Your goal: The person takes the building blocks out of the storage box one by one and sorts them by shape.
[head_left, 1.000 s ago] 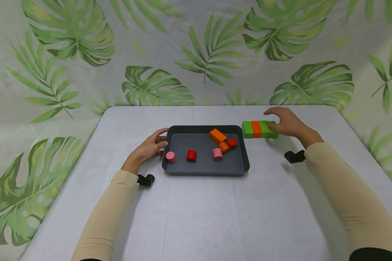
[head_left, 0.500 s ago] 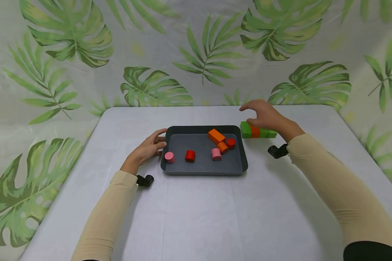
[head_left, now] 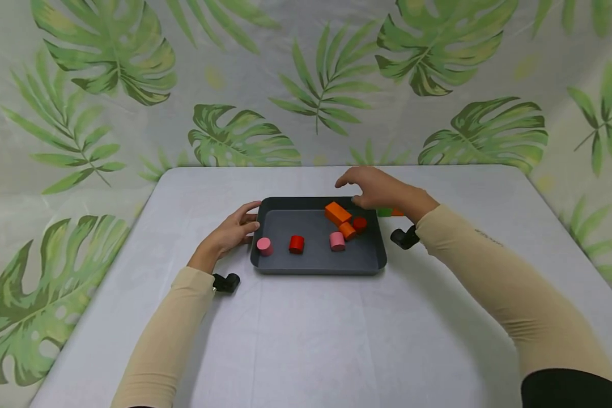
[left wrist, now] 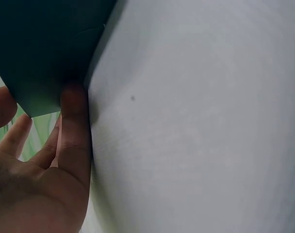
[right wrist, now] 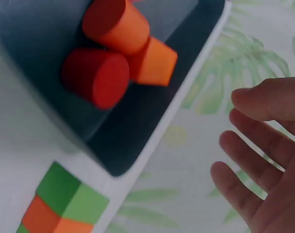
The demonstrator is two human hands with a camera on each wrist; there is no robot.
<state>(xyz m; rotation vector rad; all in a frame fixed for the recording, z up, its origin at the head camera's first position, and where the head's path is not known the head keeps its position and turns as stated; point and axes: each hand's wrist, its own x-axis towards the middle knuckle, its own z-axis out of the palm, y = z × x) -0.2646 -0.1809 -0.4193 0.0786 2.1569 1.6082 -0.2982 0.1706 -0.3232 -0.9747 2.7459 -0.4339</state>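
Observation:
A dark grey tray (head_left: 296, 271) lies on the table, holding several blocks. My left hand (head_left: 229, 231) rests against the tray's left wall, fingers spread along its outside; in the left wrist view the thumb (left wrist: 73, 121) touches that wall. My right hand (head_left: 379, 190) hovers over the tray's far right corner with loosely bent fingers and nothing in them. Nearest below it are an orange rectangular block (head_left: 339, 213), an orange cylinder (head_left: 347, 230) and a red cylinder (head_left: 359, 224). A pink cylinder (head_left: 338, 241), a red one (head_left: 296, 244) and another pink one (head_left: 264, 246) lie elsewhere inside.
Right of the tray stands a row of green and orange blocks; a green block (right wrist: 72, 191) and an orange block (right wrist: 53, 216) show in the right wrist view. My right forearm hides much of the row. A leaf-patterned cloth (head_left: 316, 85) hangs behind the white table (head_left: 306, 340).
My right hand has moved left from the green and orange row to above the tray's far right corner. The left hand stays at the tray, and the blocks lie as before.

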